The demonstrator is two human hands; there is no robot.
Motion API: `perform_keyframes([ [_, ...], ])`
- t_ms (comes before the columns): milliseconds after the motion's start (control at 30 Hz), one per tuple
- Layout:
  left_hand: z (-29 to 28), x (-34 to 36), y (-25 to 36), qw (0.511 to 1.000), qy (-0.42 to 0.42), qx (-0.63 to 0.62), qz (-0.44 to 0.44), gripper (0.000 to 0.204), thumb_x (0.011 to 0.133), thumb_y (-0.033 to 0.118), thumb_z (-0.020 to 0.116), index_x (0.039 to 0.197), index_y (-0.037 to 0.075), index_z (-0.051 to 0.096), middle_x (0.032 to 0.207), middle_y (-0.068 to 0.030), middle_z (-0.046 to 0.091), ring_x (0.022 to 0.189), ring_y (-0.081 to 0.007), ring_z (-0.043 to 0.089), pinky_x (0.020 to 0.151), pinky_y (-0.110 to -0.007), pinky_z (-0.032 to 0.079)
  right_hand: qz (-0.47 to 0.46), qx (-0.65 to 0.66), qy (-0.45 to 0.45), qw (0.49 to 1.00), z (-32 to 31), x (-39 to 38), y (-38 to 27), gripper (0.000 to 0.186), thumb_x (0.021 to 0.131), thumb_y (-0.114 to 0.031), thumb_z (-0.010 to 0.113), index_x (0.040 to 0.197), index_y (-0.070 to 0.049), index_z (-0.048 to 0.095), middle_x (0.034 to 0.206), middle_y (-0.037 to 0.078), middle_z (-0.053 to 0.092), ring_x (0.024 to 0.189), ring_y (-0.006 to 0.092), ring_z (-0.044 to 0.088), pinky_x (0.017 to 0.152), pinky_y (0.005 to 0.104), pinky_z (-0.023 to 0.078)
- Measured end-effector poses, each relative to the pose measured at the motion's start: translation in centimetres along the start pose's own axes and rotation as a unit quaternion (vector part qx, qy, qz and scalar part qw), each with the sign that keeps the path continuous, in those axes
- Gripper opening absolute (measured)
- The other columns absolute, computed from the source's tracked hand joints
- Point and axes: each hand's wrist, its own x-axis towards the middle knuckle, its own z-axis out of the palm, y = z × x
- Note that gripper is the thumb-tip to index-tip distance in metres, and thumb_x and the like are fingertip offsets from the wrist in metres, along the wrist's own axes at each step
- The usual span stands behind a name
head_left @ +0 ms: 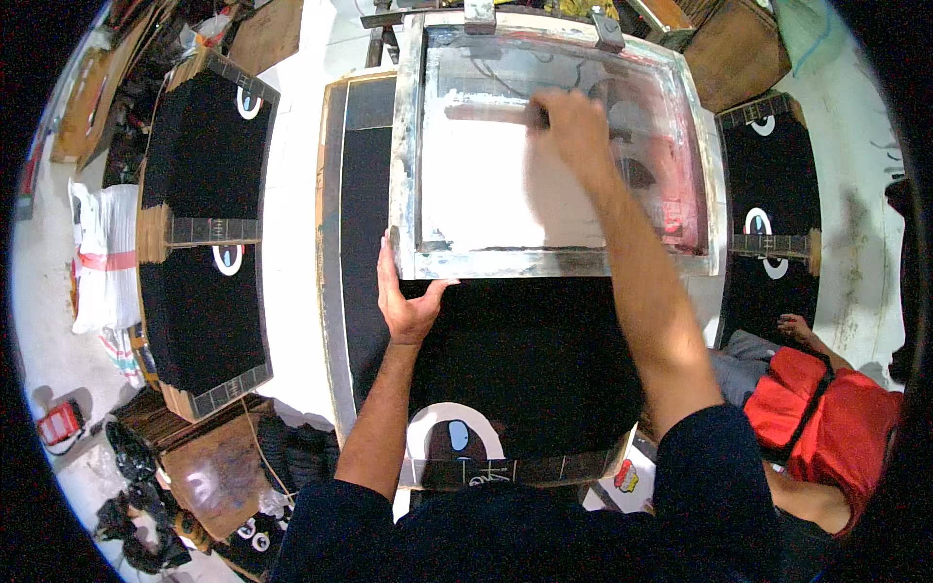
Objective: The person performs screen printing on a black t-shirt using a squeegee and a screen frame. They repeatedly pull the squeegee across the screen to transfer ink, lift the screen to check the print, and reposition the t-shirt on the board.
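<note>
A screen printing frame (pixel 559 264) with a worn, paint-smeared wooden border lies over a black printed panel (pixel 525 360). My left hand (pixel 410 309) grips its near left corner, fingers along the left side and thumb at the near edge. On the mesh, white ink (pixel 481 189) covers the left part, and reddish stains show at the right. My right hand (pixel 575 131), smeared by motion, is closed around a squeegee (pixel 486 111) lying across the far part of the ink. The hand hides the squeegee's right end. Below the frame, a white ring-shaped eye print (pixel 457 432) shows on the black panel.
Stacks of black printed panels stand at left (pixel 209 146) and right (pixel 773 185). Metal clamps (pixel 607 31) hold the frame's far edge. A person in a red top (pixel 826 418) sits close at lower right. Cardboard (pixel 219 476) and black plastic bags (pixel 131 525) clutter the lower left.
</note>
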Motion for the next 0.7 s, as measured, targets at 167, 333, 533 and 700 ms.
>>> perform_keyframes([
  [167, 0.1, 0.1, -0.2, 0.999, 0.018, -0.030, 0.026, 0.112, 0.068, 0.025, 0.098, 0.155, -0.008, 0.035, 0.155, -0.0293, 0.046, 0.140, -0.0378, 0.051, 0.115, -0.045, 0.045, 0.016, 0.028, -0.037, 0.999, -2.9, -14.6, -5.0, 0.030, 0.074, -0.012, 0.081, 0.103, -0.013, 0.073, 0.101, 0.006, 0.072, 0.097, 0.0295, 0.064, 0.085, 0.0463, 0.048],
  [333, -0.3, 0.4, 0.5, 0.998, 0.015, -0.063, 0.021, 0.108, 0.067, 0.019, 0.098, 0.154, -0.006, 0.038, 0.153, -0.0283, 0.048, 0.140, -0.0416, 0.051, 0.116, -0.047, 0.044, 0.002, 0.080, 0.067, 0.995, -3.9, -19.8, -7.5, 0.041, 0.076, -0.004, 0.076, 0.115, -0.015, 0.071, 0.116, 0.001, 0.070, 0.110, 0.0250, 0.062, 0.099, 0.0455, 0.043],
  [533, -4.5, 6.3, 8.6, 0.982, 0.079, -0.172, -0.018, 0.110, 0.067, 0.013, 0.097, 0.156, -0.005, 0.036, 0.153, -0.0268, 0.049, 0.138, -0.0361, 0.053, 0.115, -0.045, 0.044, -0.029, -0.028, 0.209, 0.977, -10.2, -15.9, -7.7, 0.045, 0.078, -0.051, 0.083, 0.099, -0.013, 0.070, 0.094, 0.007, 0.066, 0.090, 0.0275, 0.062, 0.084, 0.0461, 0.043],
  [700, -9.1, 17.4, 14.7, 0.978, 0.079, -0.186, 0.052, 0.108, 0.072, 0.017, 0.096, 0.158, -0.003, 0.033, 0.142, -0.0263, 0.058, 0.125, -0.0300, 0.062, 0.107, -0.041, 0.049, -0.124, -0.116, 0.388, 0.906, -20.5, -5.6, -5.9, 0.065, 0.071, -0.073, 0.080, 0.089, -0.011, 0.072, 0.084, 0.007, 0.069, 0.078, 0.0287, 0.066, 0.070, 0.0437, 0.047],
])
